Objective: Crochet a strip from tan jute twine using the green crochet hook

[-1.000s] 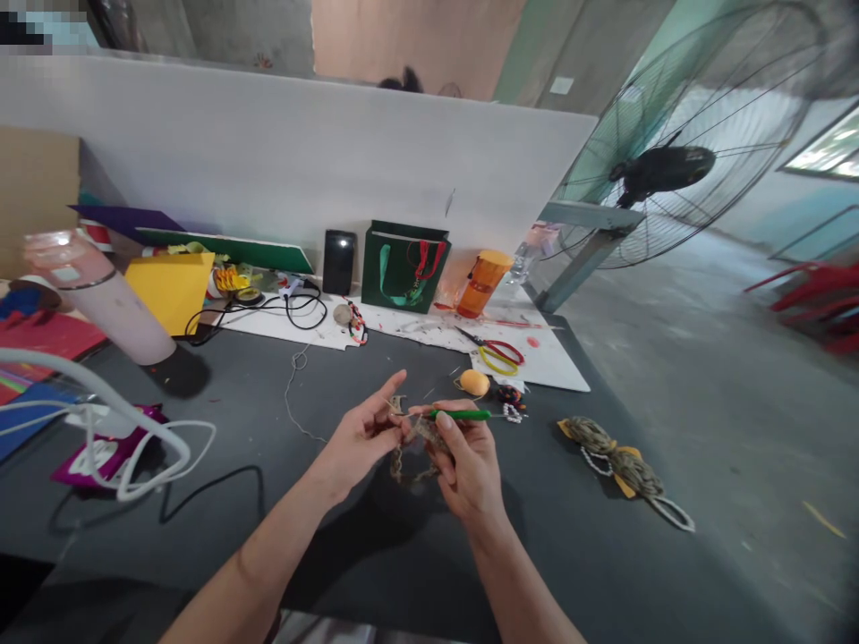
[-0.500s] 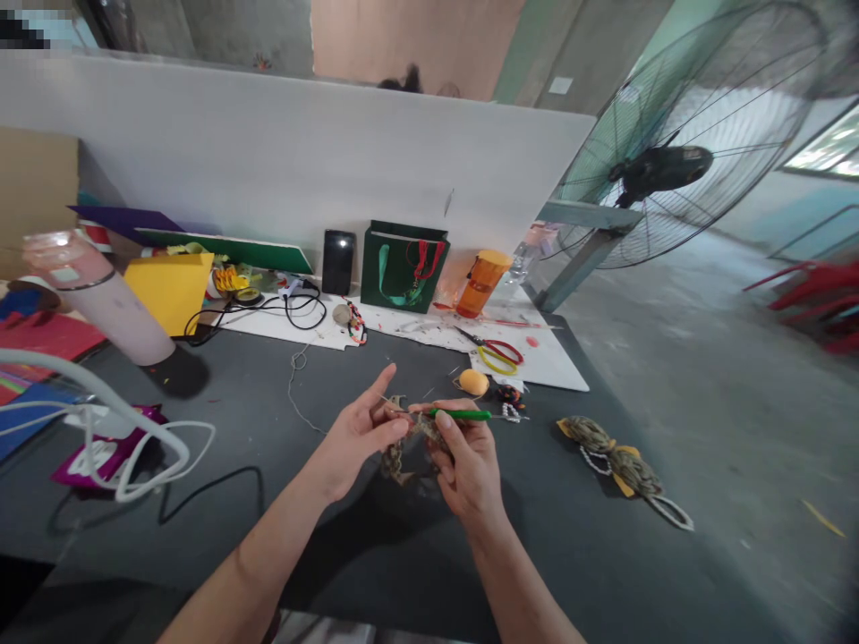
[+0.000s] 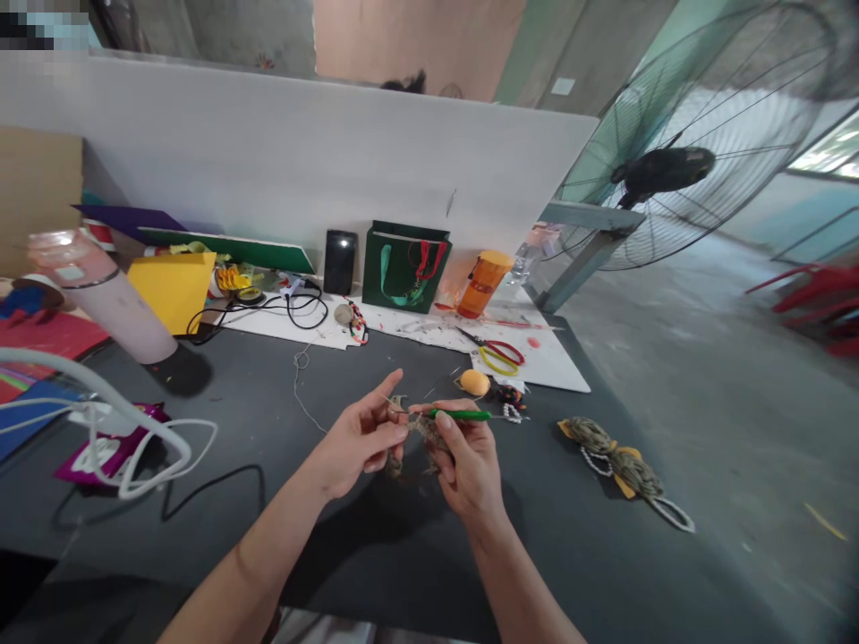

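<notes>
My left hand [image 3: 359, 436] pinches a small piece of brown twine crochet [image 3: 424, 435] between thumb and fingers, with its index finger raised. My right hand [image 3: 468, 465] grips a green-handled crochet hook [image 3: 460, 415] like a pencil, its tip hidden in the work near my left fingertips. A thin strand of twine [image 3: 300, 385] runs away across the dark tabletop towards the white board. Part of the crochet is hidden behind my fingers.
Close beyond my hands lie a yellow-orange ball [image 3: 475, 383], beads [image 3: 511, 398] and red-handled scissors [image 3: 487, 347]. Twine bundles [image 3: 610, 470] lie right. A pink bottle [image 3: 100, 300] and white cable [image 3: 121, 429] lie left. A standing fan [image 3: 664, 170] rises beyond the table.
My left hand has shifted slightly, and its index finger has straightened a little. The crochet hangs more tightly gathered between my hands. The hook stays in my right hand.
</notes>
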`<move>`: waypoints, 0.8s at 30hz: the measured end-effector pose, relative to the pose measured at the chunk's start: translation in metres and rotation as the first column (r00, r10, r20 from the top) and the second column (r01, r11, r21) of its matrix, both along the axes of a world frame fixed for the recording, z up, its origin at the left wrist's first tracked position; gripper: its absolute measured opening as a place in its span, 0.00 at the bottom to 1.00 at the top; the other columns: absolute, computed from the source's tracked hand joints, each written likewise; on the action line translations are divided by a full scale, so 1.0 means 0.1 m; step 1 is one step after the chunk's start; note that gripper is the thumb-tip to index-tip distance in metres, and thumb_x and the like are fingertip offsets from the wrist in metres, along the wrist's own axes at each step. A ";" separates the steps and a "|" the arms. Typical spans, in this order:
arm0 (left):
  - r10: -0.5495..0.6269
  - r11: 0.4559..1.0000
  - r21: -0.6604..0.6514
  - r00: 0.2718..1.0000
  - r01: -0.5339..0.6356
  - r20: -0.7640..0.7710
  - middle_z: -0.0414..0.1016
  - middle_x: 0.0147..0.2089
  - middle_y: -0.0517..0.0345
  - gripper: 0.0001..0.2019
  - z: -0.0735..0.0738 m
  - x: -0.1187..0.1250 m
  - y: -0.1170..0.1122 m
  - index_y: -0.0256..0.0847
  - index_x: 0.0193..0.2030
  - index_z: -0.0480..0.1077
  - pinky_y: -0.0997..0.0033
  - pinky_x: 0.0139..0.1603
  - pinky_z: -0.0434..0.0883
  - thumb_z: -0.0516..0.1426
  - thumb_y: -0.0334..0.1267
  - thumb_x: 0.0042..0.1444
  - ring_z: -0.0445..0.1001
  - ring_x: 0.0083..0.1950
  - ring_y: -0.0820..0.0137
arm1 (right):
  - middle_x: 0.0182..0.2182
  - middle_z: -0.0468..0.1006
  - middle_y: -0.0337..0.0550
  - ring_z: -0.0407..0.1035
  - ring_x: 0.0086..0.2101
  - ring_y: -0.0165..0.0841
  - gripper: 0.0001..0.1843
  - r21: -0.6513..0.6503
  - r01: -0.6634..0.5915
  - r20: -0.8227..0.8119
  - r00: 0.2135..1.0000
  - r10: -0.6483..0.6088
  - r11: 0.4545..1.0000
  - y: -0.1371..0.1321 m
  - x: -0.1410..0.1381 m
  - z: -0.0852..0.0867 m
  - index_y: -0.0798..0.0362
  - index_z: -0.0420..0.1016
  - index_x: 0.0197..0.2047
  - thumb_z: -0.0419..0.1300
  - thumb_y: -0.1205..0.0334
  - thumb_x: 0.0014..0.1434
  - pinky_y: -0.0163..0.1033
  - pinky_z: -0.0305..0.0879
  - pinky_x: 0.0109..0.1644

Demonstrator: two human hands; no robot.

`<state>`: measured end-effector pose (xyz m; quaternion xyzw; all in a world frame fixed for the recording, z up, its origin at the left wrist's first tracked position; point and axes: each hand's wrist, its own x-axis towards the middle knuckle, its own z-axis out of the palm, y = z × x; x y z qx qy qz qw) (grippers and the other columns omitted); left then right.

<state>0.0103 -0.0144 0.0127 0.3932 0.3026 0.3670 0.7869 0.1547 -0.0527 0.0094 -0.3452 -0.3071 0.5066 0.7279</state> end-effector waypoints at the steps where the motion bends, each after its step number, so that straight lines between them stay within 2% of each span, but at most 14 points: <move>1: 0.001 1.000 0.008 1.000 -0.001 0.000 0.70 0.34 0.64 0.43 0.00 -0.01 0.00 0.51 0.70 0.63 0.76 0.18 0.48 0.72 0.38 0.46 0.66 0.26 0.79 | 0.24 0.82 0.38 0.44 0.11 0.16 0.12 0.000 0.006 0.002 1.000 -0.006 1.000 0.00 0.00 0.00 0.49 0.81 0.30 0.78 0.55 0.47 0.23 0.38 0.11; 6: 0.053 0.996 0.074 0.998 -0.054 0.020 0.70 0.33 0.64 0.40 -0.01 -0.02 0.02 0.48 0.68 0.67 0.75 0.27 0.57 0.71 0.35 0.46 0.62 0.30 0.78 | 0.24 0.82 0.39 0.46 0.11 0.16 0.14 -0.042 0.001 0.010 1.000 -0.001 0.999 0.00 0.01 0.01 0.50 0.80 0.29 0.78 0.53 0.45 0.23 0.39 0.11; 16: 0.060 0.995 0.084 0.998 -0.061 0.023 0.71 0.34 0.63 0.39 -0.02 -0.03 0.03 0.51 0.67 0.67 0.72 0.30 0.56 0.71 0.35 0.47 0.61 0.32 0.76 | 0.24 0.82 0.40 0.57 0.13 0.20 0.15 -0.045 0.010 0.015 1.000 -0.009 0.999 0.00 0.00 0.00 0.50 0.79 0.30 0.78 0.53 0.45 0.23 0.41 0.11; 24: 0.065 0.996 0.068 0.998 -0.066 0.017 0.72 0.35 0.62 0.38 0.00 -0.02 0.03 0.50 0.67 0.68 0.72 0.30 0.56 0.70 0.34 0.47 0.61 0.31 0.77 | 0.23 0.81 0.38 0.48 0.12 0.17 0.16 -0.048 -0.002 0.010 1.000 0.003 0.999 0.00 0.01 0.00 0.51 0.78 0.29 0.78 0.53 0.45 0.22 0.42 0.11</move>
